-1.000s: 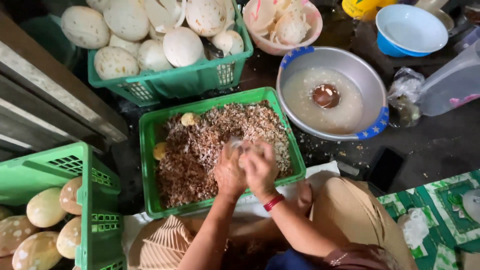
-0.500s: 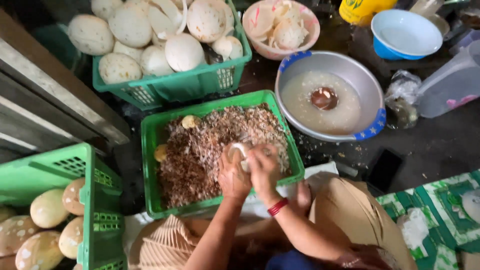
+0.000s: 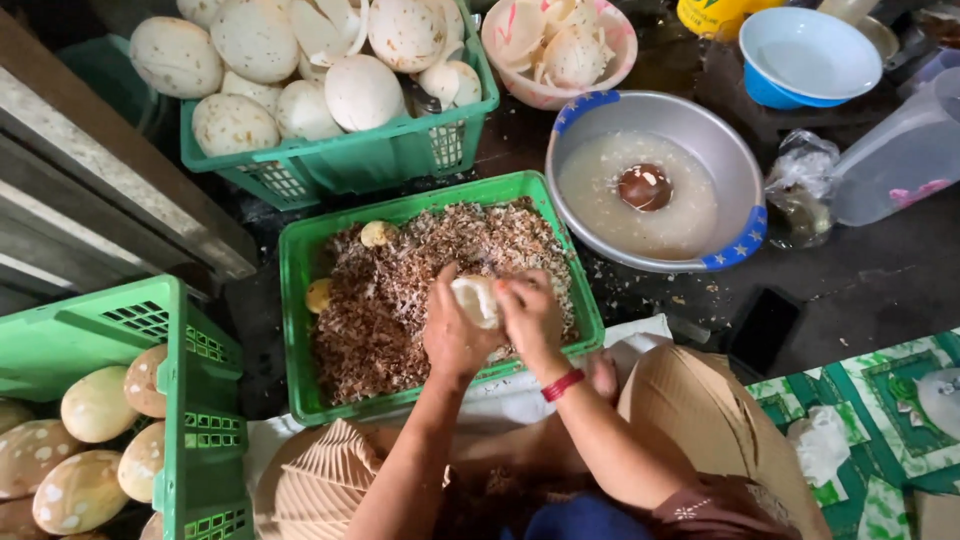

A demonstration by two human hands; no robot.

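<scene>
White peeled coconut sits between our 2 hands: our left hand closes its grip around it, our right hand presses its side, above the green crate of brown shavings.

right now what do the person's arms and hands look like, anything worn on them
Both forearms are bare, with no sleeves in view and no gloves on the left hand or the right hand. The only thing worn is a red band around the right wrist. No rings or a watch can be made out.
</scene>
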